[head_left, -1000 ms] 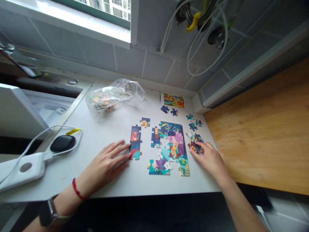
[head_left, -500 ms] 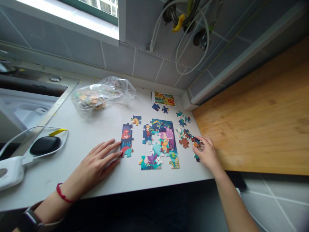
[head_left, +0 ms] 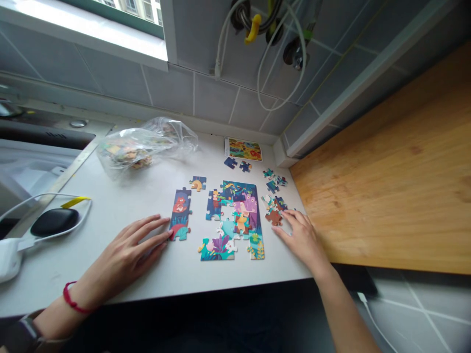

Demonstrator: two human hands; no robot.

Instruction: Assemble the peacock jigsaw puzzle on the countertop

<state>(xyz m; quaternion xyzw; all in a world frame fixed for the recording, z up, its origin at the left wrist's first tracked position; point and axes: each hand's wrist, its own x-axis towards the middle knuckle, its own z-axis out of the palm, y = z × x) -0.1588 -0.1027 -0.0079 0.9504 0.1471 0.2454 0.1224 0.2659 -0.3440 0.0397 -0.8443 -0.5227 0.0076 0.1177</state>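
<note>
Left hand [head_left: 125, 250] flat on the white counter [head_left: 110, 196], fingertips touching a joined strip of jigsaw pieces [head_left: 180, 213]. Right hand [head_left: 303, 238] just beside loose jigsaw pieces [head_left: 274, 217], right of the part-assembled puzzle [head_left: 235, 220]. Clear plastic bag [head_left: 143, 147] behind.

On my white desk [head_left: 285, 268]: one clear plastic bag of jigsaw pieces [head_left: 143, 147]; one part-built jigsaw puzzle [head_left: 235, 220]; loose jigsaw pieces [head_left: 272, 184]; one small picture card [head_left: 243, 149]; one black oval case [head_left: 54, 222]; one white corded block [head_left: 7, 260].

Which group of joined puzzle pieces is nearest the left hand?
The narrow upright strip with the red figure, right at the fingertips of the left hand; the larger assembly lies farther right, beyond a gap.
</note>
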